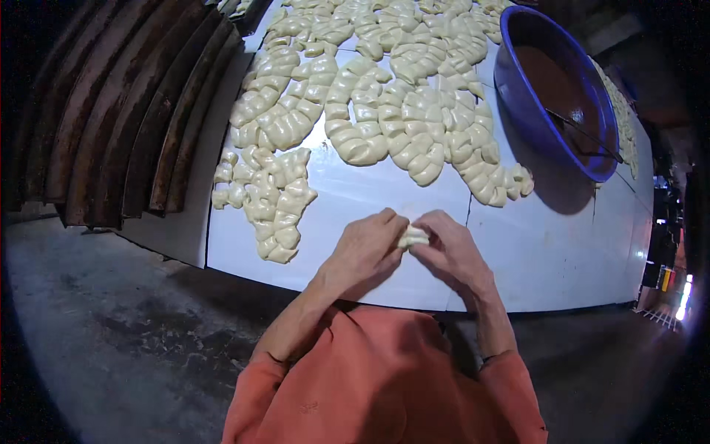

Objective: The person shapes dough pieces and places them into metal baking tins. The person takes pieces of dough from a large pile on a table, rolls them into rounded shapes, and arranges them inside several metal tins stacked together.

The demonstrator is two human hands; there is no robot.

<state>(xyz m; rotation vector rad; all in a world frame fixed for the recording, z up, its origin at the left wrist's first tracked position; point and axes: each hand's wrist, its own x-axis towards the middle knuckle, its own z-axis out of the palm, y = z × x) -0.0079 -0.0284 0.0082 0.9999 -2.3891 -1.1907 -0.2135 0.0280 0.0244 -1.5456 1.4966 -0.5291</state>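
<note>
View from the head camera, looking down on a white surface (384, 194). A small pale dough piece (413, 237) sits between the two hands, just above the near edge of the surface at its middle; its long axis runs roughly left to right, from one hand to the other. The left hand (364, 249) meets it from the left and the right hand (452, 248) from the right, both equally close, each with fingertips closed in a pinch on its end of the piece. Both forearms rise from the lower edge in orange sleeves (384, 385) and converge, wrists bent inward, knuckles up. Toward the far edge lie rows of shaped dough pieces (399, 111), touching one another, with a smaller cluster of dough (270, 200) near the left edge. A blue basin (518, 89) holding a brown filling (555, 89) stands toward the far right corner. Dark stacked trays (126, 118) lean beyond the left edge.
</note>
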